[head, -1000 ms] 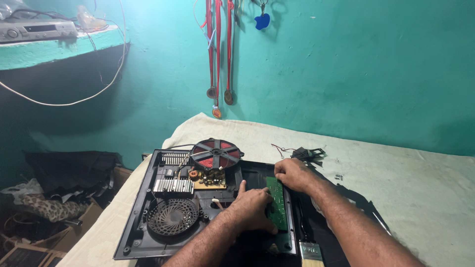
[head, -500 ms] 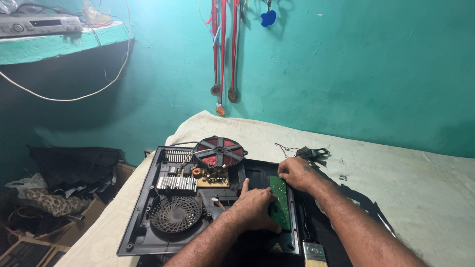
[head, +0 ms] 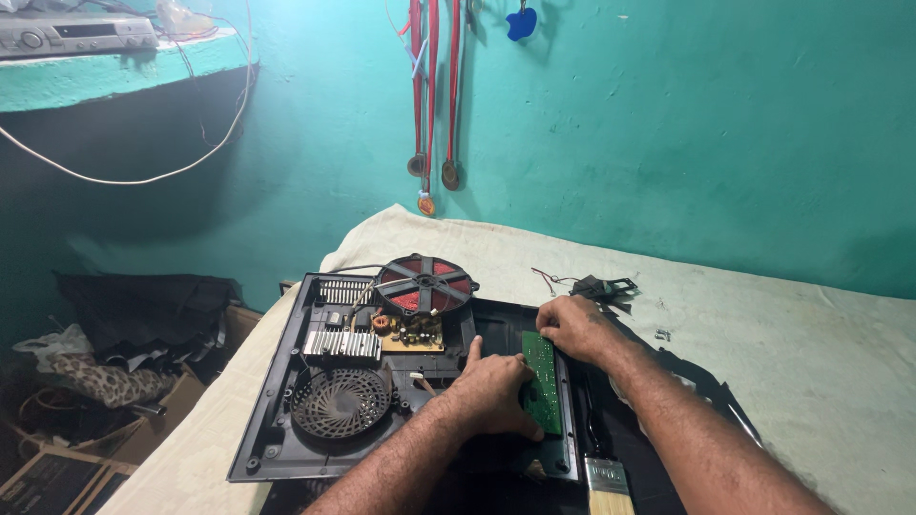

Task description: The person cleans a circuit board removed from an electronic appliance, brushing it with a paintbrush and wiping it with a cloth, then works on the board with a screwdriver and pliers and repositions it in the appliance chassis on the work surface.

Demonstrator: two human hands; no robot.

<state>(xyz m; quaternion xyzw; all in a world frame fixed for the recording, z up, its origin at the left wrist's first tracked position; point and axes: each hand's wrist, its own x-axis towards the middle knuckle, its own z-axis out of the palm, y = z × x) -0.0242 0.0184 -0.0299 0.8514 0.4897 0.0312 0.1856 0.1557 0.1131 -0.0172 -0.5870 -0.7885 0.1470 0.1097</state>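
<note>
An opened black induction cooker base (head: 277,420) lies on a cloth-covered table. Inside it sit a red and black coil (head: 424,283), a finned heatsink (head: 342,344), a brown circuit board (head: 408,332) and a round fan grille (head: 340,402). A narrow green circuit board (head: 540,380) lies along the cooker's right side. My left hand (head: 493,392) presses on the near part of this green board, with the thumb up. My right hand (head: 574,326) grips its far end.
A paintbrush (head: 607,482) lies by my right forearm. A small black part with wires (head: 601,286) and loose screws (head: 662,334) lie on the cloth (head: 821,353). Medals hang on the green wall (head: 432,181). Clutter and boxes fill the floor at left.
Both hands stay on the green board with only slight shifts. The camera view has tilted a little.
</note>
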